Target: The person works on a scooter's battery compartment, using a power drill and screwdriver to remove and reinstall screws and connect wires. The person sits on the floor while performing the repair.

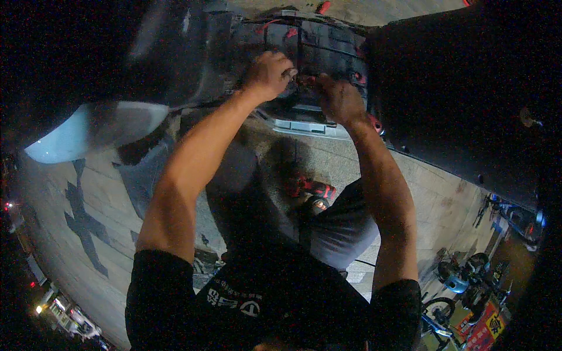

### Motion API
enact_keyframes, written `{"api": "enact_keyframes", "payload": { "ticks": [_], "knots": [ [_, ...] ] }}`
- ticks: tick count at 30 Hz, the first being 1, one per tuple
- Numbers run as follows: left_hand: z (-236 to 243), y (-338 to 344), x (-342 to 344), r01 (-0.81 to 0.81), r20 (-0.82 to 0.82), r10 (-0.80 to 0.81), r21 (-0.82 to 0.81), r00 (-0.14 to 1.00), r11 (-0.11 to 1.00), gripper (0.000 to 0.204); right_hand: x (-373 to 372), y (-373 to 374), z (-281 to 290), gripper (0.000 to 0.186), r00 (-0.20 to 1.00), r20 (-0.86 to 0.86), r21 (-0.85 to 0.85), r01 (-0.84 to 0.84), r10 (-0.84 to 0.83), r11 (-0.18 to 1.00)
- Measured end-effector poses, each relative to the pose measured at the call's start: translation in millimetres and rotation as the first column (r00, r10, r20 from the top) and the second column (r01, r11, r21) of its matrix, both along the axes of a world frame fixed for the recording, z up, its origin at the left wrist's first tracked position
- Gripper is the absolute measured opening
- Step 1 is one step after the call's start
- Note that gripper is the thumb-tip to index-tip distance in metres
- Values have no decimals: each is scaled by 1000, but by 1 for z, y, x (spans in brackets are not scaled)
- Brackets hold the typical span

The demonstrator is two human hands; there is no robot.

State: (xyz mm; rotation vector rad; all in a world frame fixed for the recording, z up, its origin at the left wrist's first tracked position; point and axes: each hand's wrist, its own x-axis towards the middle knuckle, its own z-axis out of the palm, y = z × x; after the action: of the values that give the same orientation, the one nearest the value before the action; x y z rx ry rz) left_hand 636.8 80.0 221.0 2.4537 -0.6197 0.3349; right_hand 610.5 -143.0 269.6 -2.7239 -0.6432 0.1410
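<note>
Several dark blocks (328,40) with red fittings, which look like batteries, sit side by side in an open bay ahead of me. Both arms reach out over them. My left hand (269,76) is closed over the near left part of the blocks, fingers curled in; a small pale spot shows at its fingertips. Beside it to the right, my right hand (342,100) is closed too, its fingertips pointing left toward the left hand at a dim reddish bit. What either hand pinches is too dark and small to name.
A pale sill (304,127) edges the bay on my side. Dark panels flank it left and right. A red and black power tool (316,188) lies on the paving by my legs. Parked bikes (459,278) stand behind at right. A light-coloured rounded panel (96,131) juts in at left.
</note>
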Motion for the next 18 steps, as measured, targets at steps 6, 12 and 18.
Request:
{"api": "enact_keyframes", "payload": {
  "ticks": [6,12,18],
  "knots": [
    [-9,4,-11,-28,74,35,-97,997,995,22,-17,-36,-2,21,998,36,238,44,-54,970],
    [-10,7,-14,-101,-43,92,-290,995,952,26,-24,-91,-5,20,976,-22,116,219,-217,969],
    [-12,6,-4,-52,3,56,-335,998,941,28,-24,-125,-33,26,976,205,139,44,-73,989]
  ]
}}
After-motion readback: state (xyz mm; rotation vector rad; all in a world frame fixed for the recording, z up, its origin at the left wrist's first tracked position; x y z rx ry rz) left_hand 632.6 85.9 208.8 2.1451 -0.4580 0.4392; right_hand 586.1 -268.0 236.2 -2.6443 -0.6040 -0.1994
